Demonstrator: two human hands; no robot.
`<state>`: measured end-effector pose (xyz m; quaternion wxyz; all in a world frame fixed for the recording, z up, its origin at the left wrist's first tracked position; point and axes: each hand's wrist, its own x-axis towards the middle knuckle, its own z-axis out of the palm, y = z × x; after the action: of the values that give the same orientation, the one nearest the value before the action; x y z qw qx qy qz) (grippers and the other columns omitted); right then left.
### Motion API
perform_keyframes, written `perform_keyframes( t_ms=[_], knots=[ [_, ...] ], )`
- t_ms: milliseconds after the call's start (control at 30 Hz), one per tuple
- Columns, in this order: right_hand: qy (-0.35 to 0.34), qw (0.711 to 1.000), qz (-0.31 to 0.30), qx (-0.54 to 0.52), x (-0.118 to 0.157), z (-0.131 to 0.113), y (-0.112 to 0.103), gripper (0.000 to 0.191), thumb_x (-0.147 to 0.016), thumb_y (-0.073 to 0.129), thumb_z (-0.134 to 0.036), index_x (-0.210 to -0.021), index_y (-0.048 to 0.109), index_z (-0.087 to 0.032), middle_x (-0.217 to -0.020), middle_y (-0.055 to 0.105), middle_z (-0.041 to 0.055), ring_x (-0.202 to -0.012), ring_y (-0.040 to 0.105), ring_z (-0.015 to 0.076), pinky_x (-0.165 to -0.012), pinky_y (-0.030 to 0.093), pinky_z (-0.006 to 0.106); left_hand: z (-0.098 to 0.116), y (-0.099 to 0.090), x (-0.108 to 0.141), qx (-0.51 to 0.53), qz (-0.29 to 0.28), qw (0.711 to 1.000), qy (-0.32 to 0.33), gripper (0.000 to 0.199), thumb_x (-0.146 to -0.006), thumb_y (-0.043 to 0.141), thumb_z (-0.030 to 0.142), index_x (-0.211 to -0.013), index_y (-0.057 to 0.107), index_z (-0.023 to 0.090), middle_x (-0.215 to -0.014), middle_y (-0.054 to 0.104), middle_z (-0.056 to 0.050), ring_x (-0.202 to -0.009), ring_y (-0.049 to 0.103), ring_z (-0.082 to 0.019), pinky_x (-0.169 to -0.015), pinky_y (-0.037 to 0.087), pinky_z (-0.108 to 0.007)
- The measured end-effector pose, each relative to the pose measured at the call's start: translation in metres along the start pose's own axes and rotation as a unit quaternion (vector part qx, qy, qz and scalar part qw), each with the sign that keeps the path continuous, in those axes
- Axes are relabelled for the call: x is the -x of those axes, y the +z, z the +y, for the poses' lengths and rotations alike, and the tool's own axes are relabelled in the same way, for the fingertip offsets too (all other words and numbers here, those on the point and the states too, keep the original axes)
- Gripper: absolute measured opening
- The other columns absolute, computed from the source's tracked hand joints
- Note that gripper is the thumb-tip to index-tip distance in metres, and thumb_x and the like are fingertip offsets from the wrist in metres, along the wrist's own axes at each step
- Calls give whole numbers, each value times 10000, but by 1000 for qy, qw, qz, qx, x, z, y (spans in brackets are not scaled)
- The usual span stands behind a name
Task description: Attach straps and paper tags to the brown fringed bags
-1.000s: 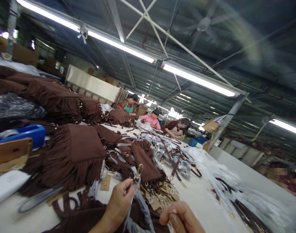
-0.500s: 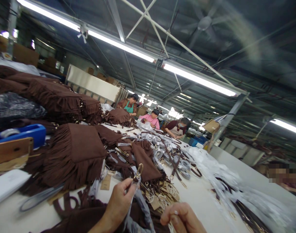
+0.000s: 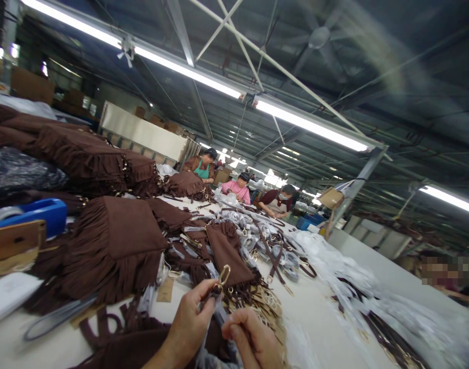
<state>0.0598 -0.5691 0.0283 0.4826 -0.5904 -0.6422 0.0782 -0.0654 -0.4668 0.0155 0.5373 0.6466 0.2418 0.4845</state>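
My left hand (image 3: 190, 323) pinches the end of a bag strap (image 3: 216, 297), just below its gold clasp (image 3: 224, 275), which points upward. Grey-looking plastic wrap (image 3: 209, 341) covers the strap as it hangs down from my fingers. Close beside it, my right hand (image 3: 253, 335) is closed, thumb against curled fingers, its fingertips by the wrap. What those fingertips hold, if anything, is too small to make out. Beneath both hands lies brown suede-like material (image 3: 130, 346). Past them are a brown bag flap (image 3: 228, 256) and a heap of tan tags with pale cords (image 3: 270, 302).
A fringed brown bag (image 3: 136, 225), scissors (image 3: 61, 312) and a blue tape dispenser (image 3: 45, 218) are on the left. Plastic-wrapped straps (image 3: 253, 246) lie ahead, clear plastic sheeting (image 3: 345, 266) to the right. Several people sit or stand at the table's far end.
My right hand has moved left and up, from apart to close beside the wrapped strap. My left hand still grips the strap below the clasp. The view has shifted slightly.
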Motion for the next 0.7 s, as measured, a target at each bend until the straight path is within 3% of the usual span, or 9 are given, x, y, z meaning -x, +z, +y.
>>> perform_keyframes(
  t_ms=[133, 233, 300, 400, 567, 700],
  knots=[
    [-18, 999, 16, 32, -13, -8, 8, 256, -922, 509, -432, -803, 614, -231, -646, 623, -12, -576, 586, 144, -563, 444, 216, 0, 0, 1, 3, 5, 1000, 2, 327, -783, 509, 248, -1043, 693, 174, -1009, 743, -74, -943, 674, -229, -854, 515, -283],
    [-13, 996, 53, 64, -26, -16, 11, 240, -907, 547, -382, -1030, 671, -219, -665, 672, -5, -576, 620, 161, -568, 476, 228, -3, 1, 2, -7, 1, 1000, 17, 330, -808, 508, 242, -1078, 687, 181, -1062, 737, -83, -997, 668, -234, -910, 504, -296],
    [-13, 993, 68, 92, -35, -19, 13, 307, -925, 516, -359, -1134, 676, -202, -795, 752, 47, -688, 693, 196, -642, 518, 251, -3, 2, 3, -14, -1, 999, 33, 331, -829, 495, 242, -1094, 686, 186, -1085, 732, -87, -1014, 664, -236, -930, 499, -302],
    [-30, 988, 70, 133, -47, -22, 18, 296, -938, 492, -319, -1085, 718, -197, -1023, 771, 102, -903, 724, 242, -796, 526, 289, -1, 3, 5, -23, -14, 998, 61, 330, -848, 479, 228, -1097, 691, 190, -1103, 727, -95, -1013, 663, -244, -921, 505, -307],
    [-34, 985, 59, 157, -54, -32, 15, 299, -942, 478, -300, -728, 668, -214, -659, 681, 9, -598, 630, 160, -591, 453, 247, 5, 2, 8, -32, -46, 996, 64, 363, -869, 455, 223, -1156, 675, 184, -1139, 716, -96, -1052, 646, -243, -959, 486, -328],
    [-22, 985, 106, 137, -48, -44, -20, 284, -939, 499, -349, -704, 588, -215, -568, 554, -49, -520, 512, 113, -514, 392, 219, 16, -4, 2, -36, -72, 997, 20, 443, -876, 505, 289, -1293, 577, 160, -1157, 705, -90, -1068, 635, -220, -963, 471, -313]
  ],
)
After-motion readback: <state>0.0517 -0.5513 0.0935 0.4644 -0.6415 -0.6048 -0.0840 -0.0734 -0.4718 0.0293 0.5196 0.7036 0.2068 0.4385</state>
